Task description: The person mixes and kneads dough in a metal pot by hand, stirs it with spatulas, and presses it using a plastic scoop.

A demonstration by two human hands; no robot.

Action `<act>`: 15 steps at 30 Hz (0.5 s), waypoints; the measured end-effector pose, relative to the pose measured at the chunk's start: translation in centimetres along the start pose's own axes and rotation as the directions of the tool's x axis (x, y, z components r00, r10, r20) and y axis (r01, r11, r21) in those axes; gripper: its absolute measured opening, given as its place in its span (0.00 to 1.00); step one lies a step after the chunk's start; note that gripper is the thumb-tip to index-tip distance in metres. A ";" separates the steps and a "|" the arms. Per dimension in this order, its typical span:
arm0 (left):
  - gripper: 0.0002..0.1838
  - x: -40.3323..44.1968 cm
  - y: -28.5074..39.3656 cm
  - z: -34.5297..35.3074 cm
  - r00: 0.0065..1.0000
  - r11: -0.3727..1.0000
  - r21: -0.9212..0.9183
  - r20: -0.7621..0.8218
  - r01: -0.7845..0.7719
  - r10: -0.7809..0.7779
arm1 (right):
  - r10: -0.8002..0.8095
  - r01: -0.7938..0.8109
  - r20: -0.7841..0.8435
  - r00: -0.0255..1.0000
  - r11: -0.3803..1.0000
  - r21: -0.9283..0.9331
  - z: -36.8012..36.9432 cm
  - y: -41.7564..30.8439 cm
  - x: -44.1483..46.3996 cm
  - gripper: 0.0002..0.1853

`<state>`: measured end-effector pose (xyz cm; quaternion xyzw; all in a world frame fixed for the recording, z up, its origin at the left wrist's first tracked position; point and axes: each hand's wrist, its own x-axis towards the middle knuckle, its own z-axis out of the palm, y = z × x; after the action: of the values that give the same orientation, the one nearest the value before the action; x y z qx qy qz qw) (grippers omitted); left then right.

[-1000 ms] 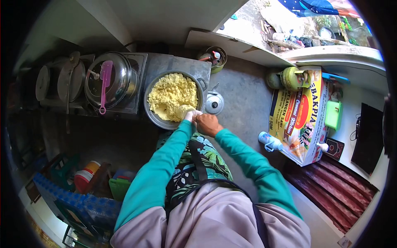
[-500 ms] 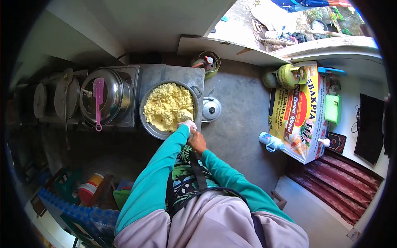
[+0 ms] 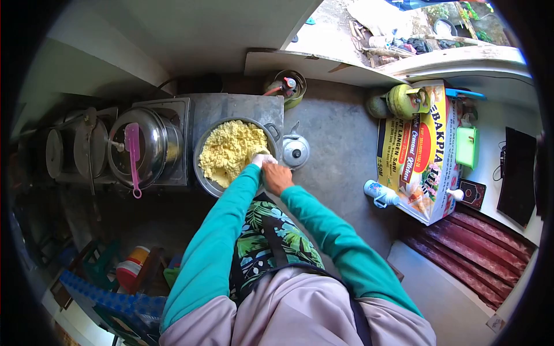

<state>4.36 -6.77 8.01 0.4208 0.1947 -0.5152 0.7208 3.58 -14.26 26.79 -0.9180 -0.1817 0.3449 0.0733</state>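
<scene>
A grey metal pot (image 3: 200,173) with a side handle holds a heap of yellow, crumbly mash (image 3: 231,147). At the pot's near right rim, my left hand (image 3: 265,160) is closed, pale as if gloved or coated. My right hand (image 3: 277,177) is closed just behind it, against the left one. Both seem to grip one tool whose handle is hidden by the fingers; its far end sits at the mash and I cannot make out its kind. A silver kettle (image 3: 296,151) stands to the right of the pot.
Left of the pot, a large lidded steel pot (image 3: 138,147) sits on the stove, a pink spatula (image 3: 133,158) across its lid. Green gas cylinders (image 3: 405,102), a printed carton (image 3: 415,167) and a blue-white thermos (image 3: 381,193) are at right. A red-white bucket (image 3: 131,268) is lower left.
Both hands have moved slightly up, away from my body, over the pot's rim. The rounded, mash-coloured end that showed beyond my left hand is now mostly hidden.
</scene>
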 end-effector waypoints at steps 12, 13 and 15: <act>0.09 -0.9 -3.1 0.3 0.919 0.952 0.006 -0.262 0.306 -0.294 | 0.343 -0.166 -0.283 0.896 0.848 0.503 7.3 -2.2 -4.3 0.25; 0.09 -0.7 -3.5 0.8 0.923 0.954 0.010 -0.255 0.300 -0.288 | 0.347 -0.169 -0.290 0.892 0.851 0.498 5.6 -1.8 -4.4 0.25; 0.09 0.1 -3.6 1.6 0.996 0.916 -0.392 -0.032 -0.089 0.083 | 0.192 -0.157 -0.182 0.964 0.969 0.189 2.0 -1.0 -4.2 0.22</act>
<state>0.88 -8.52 7.33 0.2793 0.2806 -0.4305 0.8111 -0.94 -14.95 28.08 -0.9505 -0.0610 0.2708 0.1395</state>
